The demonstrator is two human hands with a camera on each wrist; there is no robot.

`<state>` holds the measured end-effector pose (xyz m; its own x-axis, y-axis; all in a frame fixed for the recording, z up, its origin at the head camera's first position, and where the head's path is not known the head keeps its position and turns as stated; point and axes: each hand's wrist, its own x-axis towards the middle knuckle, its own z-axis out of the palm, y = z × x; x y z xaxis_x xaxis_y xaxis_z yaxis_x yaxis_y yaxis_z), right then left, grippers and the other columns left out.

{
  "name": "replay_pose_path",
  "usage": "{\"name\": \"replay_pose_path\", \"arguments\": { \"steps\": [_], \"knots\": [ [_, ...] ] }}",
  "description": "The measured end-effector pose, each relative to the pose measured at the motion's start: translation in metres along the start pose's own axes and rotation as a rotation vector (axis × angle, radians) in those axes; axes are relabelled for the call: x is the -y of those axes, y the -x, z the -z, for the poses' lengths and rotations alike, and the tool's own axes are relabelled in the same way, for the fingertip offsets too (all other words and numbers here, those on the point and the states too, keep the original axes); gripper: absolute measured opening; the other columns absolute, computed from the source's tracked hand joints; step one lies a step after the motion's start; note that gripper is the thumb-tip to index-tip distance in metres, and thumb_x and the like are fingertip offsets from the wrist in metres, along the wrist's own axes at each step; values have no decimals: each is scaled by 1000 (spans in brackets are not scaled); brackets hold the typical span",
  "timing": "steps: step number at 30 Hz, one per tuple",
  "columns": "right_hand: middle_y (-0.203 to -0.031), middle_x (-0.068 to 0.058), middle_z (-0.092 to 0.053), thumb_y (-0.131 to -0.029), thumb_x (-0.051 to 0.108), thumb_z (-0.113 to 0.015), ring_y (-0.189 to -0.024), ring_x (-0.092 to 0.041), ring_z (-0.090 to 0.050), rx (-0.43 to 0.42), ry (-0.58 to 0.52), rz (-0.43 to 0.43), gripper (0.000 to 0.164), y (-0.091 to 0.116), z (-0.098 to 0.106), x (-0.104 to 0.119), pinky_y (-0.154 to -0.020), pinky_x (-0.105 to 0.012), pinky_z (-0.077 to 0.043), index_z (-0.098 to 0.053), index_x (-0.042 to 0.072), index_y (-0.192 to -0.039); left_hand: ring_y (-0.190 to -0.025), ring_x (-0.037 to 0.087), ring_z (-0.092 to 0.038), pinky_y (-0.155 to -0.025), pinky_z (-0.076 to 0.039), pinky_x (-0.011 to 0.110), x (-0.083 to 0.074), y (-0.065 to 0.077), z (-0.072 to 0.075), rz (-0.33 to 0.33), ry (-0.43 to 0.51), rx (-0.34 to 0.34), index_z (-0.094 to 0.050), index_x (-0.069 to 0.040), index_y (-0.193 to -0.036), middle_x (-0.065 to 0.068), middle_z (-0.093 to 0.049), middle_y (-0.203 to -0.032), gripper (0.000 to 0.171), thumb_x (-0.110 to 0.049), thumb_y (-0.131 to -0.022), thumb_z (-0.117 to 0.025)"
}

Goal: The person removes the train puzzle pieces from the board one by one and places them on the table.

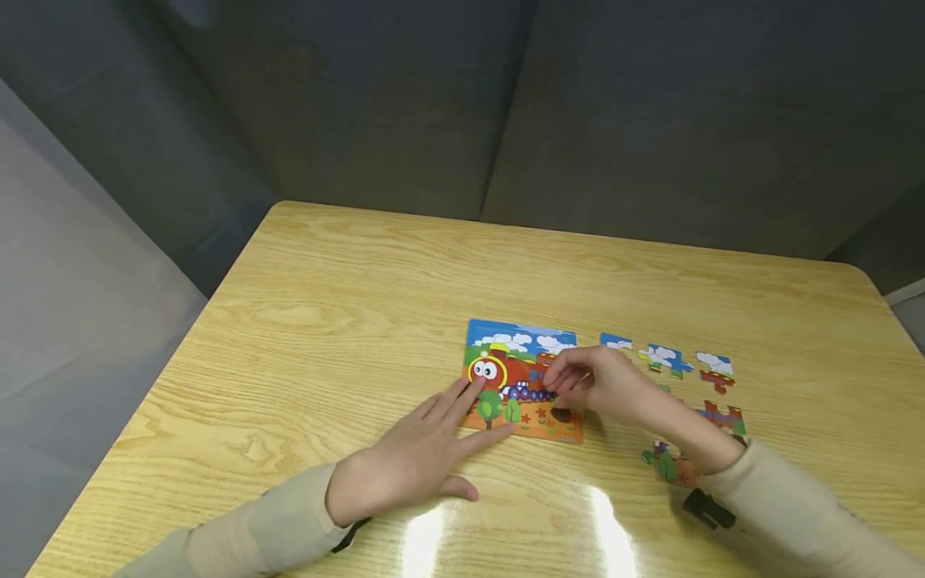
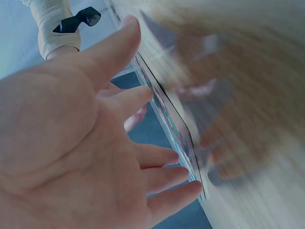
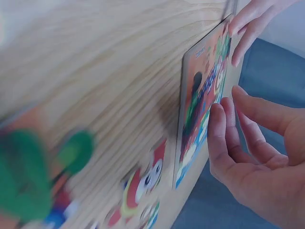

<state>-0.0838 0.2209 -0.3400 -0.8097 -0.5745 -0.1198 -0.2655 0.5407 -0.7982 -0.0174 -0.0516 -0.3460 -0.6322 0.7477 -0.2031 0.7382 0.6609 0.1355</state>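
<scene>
A train picture board, with a red engine, big eyes, clouds and trees, lies flat on the table. My left hand spreads its straight fingers over the board's lower left, fingertips right at its surface. In the left wrist view the palm of that left hand shows, with nothing in it. Over the right part of the board, my right hand hovers with bent fingers. The right wrist view shows a small gap between thumb and index finger of this right hand, and no piece shows there.
Right of the board lie several loose jigsaw pieces, among them a cloud-and-sky piece, a red train piece and a tree piece beside the right forearm. A piece with eyes shows in the right wrist view. Dark curtains hang behind the wooden table.
</scene>
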Motion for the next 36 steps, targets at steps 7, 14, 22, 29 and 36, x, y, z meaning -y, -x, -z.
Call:
{"name": "replay_pose_path", "arguments": {
  "steps": [7, 14, 22, 29, 36],
  "knots": [
    [-94, -14, -69, -86, -10, -68, -85, -24, -69, 44, -106, 14, 14, -26, -16, 4, -73, -26, -56, -67, -4, -98, -146, 40, -15, -110, -32, 49, 3, 8, 1, 17, 59, 7, -30, -30, -156, 27, -12, -159, 80, -55, -87, -62],
    [-96, -17, -68, -86, -12, -66, -86, -28, -68, 53, -177, 15, 14, -40, -27, 9, -74, -27, -56, -67, -6, -99, -146, 40, -12, -111, -31, 51, 4, 12, 1, 35, 101, 51, -25, -31, -157, 28, -10, -159, 81, -54, -88, -60],
    [-96, -19, -68, -85, -14, -66, -84, -29, -69, 64, -178, -8, 14, -43, -31, 15, -73, -26, -56, -66, -7, -97, -146, 40, -16, -109, -33, 50, 4, 10, 0, 26, 66, 42, -26, -31, -157, 29, -13, -158, 80, -55, -88, -59],
    [-95, -16, -68, -84, -12, -68, -82, -24, -68, 36, -158, -13, 14, -43, -31, 17, -71, -27, -56, -67, -5, -96, -145, 40, -18, -109, -35, 49, 4, 9, -1, 28, 49, 40, -25, -32, -157, 29, -16, -157, 80, -56, -88, -59],
    [-95, -16, -69, -83, -12, -69, -77, -21, -68, -12, -120, 2, 19, -46, -34, 17, -69, -27, -56, -69, -5, -101, -145, 40, -18, -109, -34, 49, 4, 9, -2, 34, 54, 40, -26, -33, -156, 28, -14, -158, 79, -55, -88, -59]
  ]
}}
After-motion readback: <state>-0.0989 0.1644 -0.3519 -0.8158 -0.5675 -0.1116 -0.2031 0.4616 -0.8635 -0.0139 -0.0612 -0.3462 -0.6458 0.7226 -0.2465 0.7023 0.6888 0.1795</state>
